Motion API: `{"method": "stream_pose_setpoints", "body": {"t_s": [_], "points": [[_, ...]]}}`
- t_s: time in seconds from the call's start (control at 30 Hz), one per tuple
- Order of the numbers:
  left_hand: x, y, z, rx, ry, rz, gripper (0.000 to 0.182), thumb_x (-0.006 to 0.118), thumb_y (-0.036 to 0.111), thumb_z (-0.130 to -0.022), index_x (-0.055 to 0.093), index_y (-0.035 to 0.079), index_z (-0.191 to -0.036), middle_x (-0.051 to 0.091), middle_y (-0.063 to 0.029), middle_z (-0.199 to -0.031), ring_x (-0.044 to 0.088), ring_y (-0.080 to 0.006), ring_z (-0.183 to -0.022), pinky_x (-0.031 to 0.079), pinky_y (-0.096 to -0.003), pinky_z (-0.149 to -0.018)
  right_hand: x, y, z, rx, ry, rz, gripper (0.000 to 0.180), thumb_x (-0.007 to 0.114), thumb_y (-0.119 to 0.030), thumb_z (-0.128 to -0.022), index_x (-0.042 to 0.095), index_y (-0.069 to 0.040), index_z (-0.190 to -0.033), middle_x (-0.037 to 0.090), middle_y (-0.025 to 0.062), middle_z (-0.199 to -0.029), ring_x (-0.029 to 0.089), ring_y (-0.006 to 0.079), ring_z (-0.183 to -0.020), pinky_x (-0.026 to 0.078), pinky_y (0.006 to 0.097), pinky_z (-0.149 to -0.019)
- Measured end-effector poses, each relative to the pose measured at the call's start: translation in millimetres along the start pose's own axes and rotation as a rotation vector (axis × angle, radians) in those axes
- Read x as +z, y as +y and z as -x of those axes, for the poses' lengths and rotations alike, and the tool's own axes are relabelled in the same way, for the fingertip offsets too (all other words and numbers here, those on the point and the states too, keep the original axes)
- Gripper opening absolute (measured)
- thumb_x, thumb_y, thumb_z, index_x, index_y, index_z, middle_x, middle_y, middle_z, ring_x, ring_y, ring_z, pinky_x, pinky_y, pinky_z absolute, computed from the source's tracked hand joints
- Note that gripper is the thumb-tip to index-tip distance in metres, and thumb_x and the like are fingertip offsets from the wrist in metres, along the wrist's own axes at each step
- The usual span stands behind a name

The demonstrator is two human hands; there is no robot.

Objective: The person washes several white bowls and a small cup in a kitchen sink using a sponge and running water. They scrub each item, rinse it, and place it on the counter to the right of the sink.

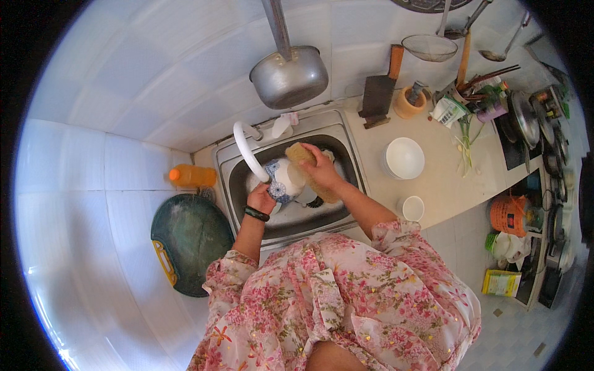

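Over the stainless steel sink (pixel 283 227), my left hand (pixel 261 200) grips the rim of a white bowl with a blue pattern (pixel 284 184). The bowl is tilted under the white curved faucet (pixel 245 150). My right hand (pixel 320 168) is closed around a tan scrubbing pad (pixel 327 192), probably a loofah, beside the bowl's right side. Part of the pad hangs below my palm. Other dishes lie in the basin under the bowl, partly hidden by my hands and the pad.
Stacked white bowls (pixel 403 158) and a white cup (pixel 412 208) stand on the counter at the right. Behind them are a cleaver (pixel 378 95) and a wooden mortar (pixel 409 105). A saucepan (pixel 290 76) hangs above. At left are an orange bottle (pixel 195 175) and a green cutting board (pixel 192 243).
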State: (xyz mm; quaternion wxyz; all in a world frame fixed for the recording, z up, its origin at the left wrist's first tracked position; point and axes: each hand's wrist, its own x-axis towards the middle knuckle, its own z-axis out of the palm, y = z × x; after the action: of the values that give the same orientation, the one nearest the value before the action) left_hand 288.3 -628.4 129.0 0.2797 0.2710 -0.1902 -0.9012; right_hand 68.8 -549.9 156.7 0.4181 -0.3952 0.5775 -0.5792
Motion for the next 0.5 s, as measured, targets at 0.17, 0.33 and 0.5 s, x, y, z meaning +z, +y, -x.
{"method": "stream_pose_setpoints", "body": {"t_s": [0.17,0.33,0.5], "points": [[1,-3,-6,0.044,-0.025,0.095,0.04,0.051,0.014,-0.089,0.043,0.003,-0.127,0.053,-0.0113,-0.124,0.051,-0.0278,-0.114,0.038,-0.0444,-0.1,18,-21,17,-0.131,-0.043,0.302,0.046,0.06,-0.017,-0.081,0.048,-0.01,-0.125,0.054,0.018,-0.116,0.052,0.0338,-0.106,0.041,0.0389,-0.091],[6,2,3,0.05,0.034,0.067,0.045,0.058,0.013,-0.08,0.048,0.003,-0.122,0.054,-0.0118,-0.123,0.05,-0.0282,-0.116,0.037,-0.0453,-0.101,-13,0,14,-0.234,-0.13,0.777,0.044,0.061,-0.02,-0.079,0.052,-0.012,-0.121,0.058,0.0154,-0.107,0.054,0.0338,-0.102,0.042,0.0411,-0.09],[14,6,-1,0.093,-0.05,0.085,0.04,0.051,0.016,-0.09,0.043,0.002,-0.127,0.053,-0.0115,-0.123,0.05,-0.0272,-0.115,0.041,-0.0435,-0.097,-33,11,19,-0.096,-0.046,1.022,0.044,0.058,-0.02,-0.082,0.049,-0.013,-0.125,0.053,0.0144,-0.116,0.048,0.0331,-0.111,0.037,0.0433,-0.096]]}}
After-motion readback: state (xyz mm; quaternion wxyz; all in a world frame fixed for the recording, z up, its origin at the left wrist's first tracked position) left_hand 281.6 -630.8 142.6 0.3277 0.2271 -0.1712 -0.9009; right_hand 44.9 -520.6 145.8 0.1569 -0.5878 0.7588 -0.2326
